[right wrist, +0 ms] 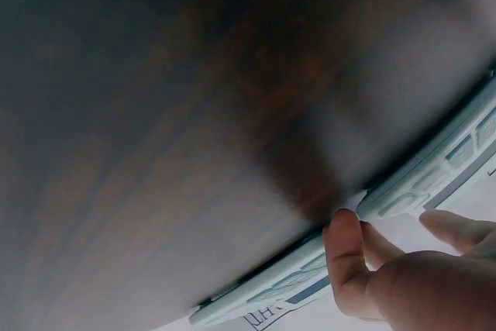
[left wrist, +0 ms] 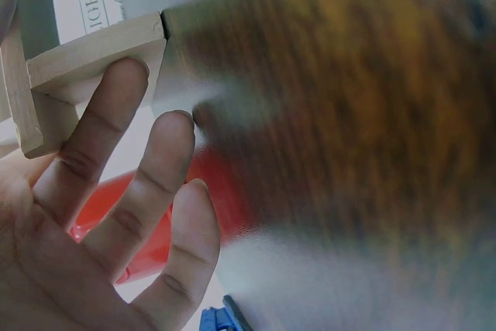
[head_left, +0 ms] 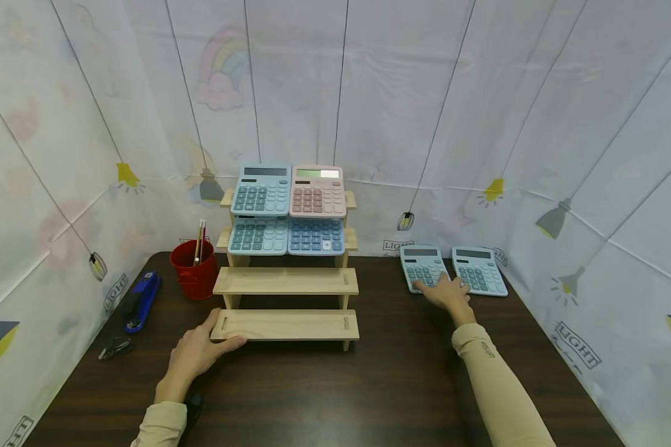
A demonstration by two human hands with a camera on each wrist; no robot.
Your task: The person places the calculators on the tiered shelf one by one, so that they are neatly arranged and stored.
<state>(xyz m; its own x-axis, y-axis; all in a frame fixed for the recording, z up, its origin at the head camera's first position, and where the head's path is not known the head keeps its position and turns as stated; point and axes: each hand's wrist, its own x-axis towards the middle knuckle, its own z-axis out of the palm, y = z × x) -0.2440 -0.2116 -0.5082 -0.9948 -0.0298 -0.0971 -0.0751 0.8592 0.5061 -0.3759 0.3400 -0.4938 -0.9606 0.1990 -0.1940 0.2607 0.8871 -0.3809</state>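
A light wooden stepped stand [head_left: 285, 280] stands at centre. My left hand [head_left: 194, 351] holds the left end of its lowest step, thumb along the front and index finger behind the corner; the other fingers [left wrist: 116, 106] extend beside the end panel. At right, my right hand [head_left: 446, 293] reaches over the near end of a pale blue calculator [head_left: 421, 253]. Its thumb is over the keys, and its fingertips [right wrist: 345, 226] are at the gap beside a second pale blue calculator [head_left: 472, 253].
On the stand's upper steps sit two light blue calculators [head_left: 265, 172] [head_left: 257, 248], a pink calculator [head_left: 317, 189] and a darker blue calculator [head_left: 315, 225]. A red bucket [head_left: 192, 279] with pencils, a blue stapler [head_left: 141, 302] and a small dark object [head_left: 115, 347] lie left.
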